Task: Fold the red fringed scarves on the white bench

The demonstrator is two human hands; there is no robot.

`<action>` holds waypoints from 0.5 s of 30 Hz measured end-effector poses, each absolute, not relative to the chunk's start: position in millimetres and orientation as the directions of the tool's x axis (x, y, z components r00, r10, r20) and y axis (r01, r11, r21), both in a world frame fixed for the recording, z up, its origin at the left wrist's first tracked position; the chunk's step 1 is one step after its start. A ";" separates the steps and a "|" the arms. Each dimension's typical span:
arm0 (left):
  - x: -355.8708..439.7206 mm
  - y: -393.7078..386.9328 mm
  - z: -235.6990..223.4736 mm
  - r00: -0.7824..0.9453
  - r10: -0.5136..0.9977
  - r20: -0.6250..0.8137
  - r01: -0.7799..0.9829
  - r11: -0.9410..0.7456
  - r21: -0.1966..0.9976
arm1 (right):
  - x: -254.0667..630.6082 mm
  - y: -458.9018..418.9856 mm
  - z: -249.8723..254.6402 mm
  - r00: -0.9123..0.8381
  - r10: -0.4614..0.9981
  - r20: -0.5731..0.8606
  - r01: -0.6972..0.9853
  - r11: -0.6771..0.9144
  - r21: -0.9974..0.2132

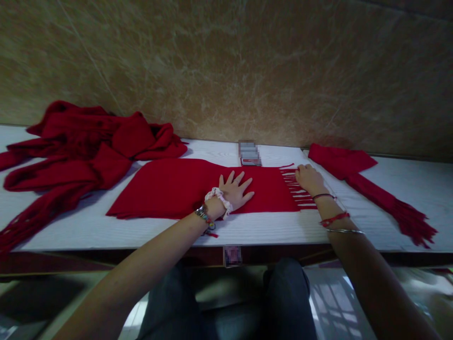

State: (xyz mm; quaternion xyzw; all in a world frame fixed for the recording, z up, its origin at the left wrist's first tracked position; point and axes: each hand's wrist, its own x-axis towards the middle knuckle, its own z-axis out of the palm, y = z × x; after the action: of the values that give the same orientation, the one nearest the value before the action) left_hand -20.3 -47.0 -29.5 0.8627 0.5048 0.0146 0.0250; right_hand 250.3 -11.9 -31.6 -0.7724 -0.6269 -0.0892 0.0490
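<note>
The left hand presses flat on a red scarf; the right hand touches its fringe

Head view, facing down and forward over hands.

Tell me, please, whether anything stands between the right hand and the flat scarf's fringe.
Nothing visible does: the right hand is at the far corner of the fringe, and the left hand lies spread on the flat scarf.

The white, wood-grained tabletop carries a flat red scarf at the middle, a rumpled pile of red fabric at left, and another fringed red scarf at right.
</note>
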 end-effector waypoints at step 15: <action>-19.1 -48.6 -20.7 0.472 0.880 -0.055 0.881 -0.468 0.074 | 261.2 -4.3 -40.0 0.059 0.955 0.291 0.998 -0.054 -0.027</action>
State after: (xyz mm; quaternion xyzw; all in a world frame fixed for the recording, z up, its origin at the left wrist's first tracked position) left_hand -19.1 -48.6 -20.7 0.8567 0.5138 -0.0046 0.0457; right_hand 261.2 -4.3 -40.0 -0.7193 -0.6789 -0.0975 0.1110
